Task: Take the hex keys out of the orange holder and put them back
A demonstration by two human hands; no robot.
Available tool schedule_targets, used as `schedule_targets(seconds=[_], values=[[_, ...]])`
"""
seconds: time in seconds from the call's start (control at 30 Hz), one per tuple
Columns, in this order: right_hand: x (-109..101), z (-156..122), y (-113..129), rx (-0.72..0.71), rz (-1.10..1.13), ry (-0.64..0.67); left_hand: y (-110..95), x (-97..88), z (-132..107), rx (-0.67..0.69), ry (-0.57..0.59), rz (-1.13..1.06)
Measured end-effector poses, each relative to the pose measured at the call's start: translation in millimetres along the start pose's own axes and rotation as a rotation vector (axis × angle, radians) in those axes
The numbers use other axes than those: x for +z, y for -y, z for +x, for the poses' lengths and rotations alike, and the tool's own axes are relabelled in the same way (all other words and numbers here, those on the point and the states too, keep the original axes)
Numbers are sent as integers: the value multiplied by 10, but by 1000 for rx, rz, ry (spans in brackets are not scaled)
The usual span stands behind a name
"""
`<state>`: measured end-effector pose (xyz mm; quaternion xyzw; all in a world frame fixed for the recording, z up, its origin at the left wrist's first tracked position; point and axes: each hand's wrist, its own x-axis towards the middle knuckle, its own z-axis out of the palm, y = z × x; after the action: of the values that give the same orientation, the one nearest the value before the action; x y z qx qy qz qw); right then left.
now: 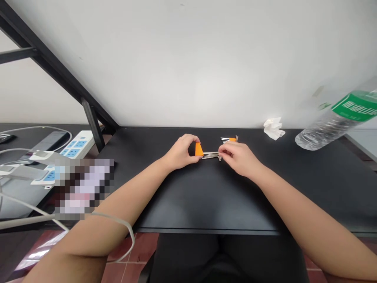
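Observation:
My left hand point(184, 152) grips a small orange hex key holder point(199, 149) between thumb and fingers, just above the black table. Several silver hex keys point(210, 155) lie between my two hands, their left ends close to the holder. I cannot tell whether any of them sits inside it. My right hand point(237, 156) is closed in a pinch at the right end of a hex key, with the fingertips partly hiding it. Right behind this hand lies a second orange holder point(233, 139) with several hex keys in it, partly covered by my fingers.
Crumpled white tissue point(273, 128) and a clear bottle with a green label point(338, 114) stand along the wall at right. On the left are a white power strip point(75, 147) with plugged-in chargers, loose cables point(123, 223), a pixelated patch and a black metal frame point(91, 118).

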<state>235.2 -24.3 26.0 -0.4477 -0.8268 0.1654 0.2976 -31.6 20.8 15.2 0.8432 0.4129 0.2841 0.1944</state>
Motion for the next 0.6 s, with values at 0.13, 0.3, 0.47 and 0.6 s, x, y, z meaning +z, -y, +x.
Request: schedule_targets(seconds=[0.13,0.3,0.47,0.6], values=[[-13,-6,9,-59,-38,3,-13,5,-6,32,-5,24],[-65,-13,8,-80,-5,13,-60,4,-18,45,-14,59],[-95,-6,30,-85,65,35,-88,4,-28,42,-16,60],[27,0,87,73,243,67,-175,35,-42,93,-14,50]])
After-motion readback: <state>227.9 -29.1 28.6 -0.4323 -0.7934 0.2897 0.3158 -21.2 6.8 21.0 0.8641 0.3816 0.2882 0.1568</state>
